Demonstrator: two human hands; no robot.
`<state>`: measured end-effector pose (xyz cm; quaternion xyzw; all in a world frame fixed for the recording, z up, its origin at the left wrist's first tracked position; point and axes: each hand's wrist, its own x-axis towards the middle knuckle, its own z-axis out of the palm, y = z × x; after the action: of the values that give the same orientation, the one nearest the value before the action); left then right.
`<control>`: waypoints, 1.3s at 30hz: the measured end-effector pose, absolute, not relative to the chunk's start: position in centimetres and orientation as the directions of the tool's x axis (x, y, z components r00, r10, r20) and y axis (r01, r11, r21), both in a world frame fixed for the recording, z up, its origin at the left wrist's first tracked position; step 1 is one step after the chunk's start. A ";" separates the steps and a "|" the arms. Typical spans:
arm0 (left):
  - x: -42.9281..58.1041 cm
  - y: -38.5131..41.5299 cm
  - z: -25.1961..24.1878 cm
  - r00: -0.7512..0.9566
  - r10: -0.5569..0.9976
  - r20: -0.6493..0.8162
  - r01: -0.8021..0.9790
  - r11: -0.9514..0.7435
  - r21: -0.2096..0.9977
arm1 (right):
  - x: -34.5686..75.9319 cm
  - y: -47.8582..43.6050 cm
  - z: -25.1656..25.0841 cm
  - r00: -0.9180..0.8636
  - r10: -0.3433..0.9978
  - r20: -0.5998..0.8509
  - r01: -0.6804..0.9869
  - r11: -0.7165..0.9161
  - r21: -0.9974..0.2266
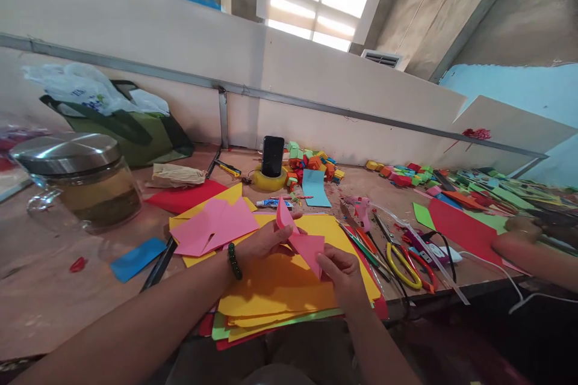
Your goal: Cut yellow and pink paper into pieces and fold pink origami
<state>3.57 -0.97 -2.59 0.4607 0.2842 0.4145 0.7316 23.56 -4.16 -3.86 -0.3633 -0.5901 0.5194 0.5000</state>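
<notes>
Between my two hands is a folded piece of pink paper (309, 248), with one flap standing up at its left end. My left hand (273, 237), a dark bead bracelet at its wrist, pinches the paper's left part between thumb and fingers. At the lower right corner, my right hand (341, 267) grips it, thumb on top. Both hands are just above a stack of yellow sheets (280, 298), with green and red edges showing beneath. More pink paper (217, 222), with a small slit in it, lies to the left of my hands.
A glass jar (94, 183) with a metal lid stands left. A phone (273, 156) leans at the back beside several folded paper pieces (311, 159). Scissors (404, 264), pliers and a pink glue gun (361, 210) lie right. Another person's hand (519, 240) rests on red paper.
</notes>
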 end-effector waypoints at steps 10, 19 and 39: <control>3.4 -1.1 -1.9 0.427 0.902 -0.063 -0.439 0.268 0.858 | 23.8 -3.4 -4.3 0.050 0.998 0.038 -0.418 0.056 -0.907; 2.9 -0.8 -1.6 0.389 0.901 -0.191 -0.335 0.331 0.882 | 27.7 -2.4 -4.6 0.010 0.948 0.319 0.139 0.315 -0.939; 3.6 -1.5 -1.2 0.455 0.851 -0.263 -0.172 0.373 0.912 | 27.2 -6.2 -0.9 -0.821 0.356 0.447 0.474 0.861 0.185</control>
<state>3.63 -1.51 -1.21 0.4374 0.3880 0.3493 0.7322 27.16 -6.23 -0.87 -0.2198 -0.9431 -0.1454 0.2029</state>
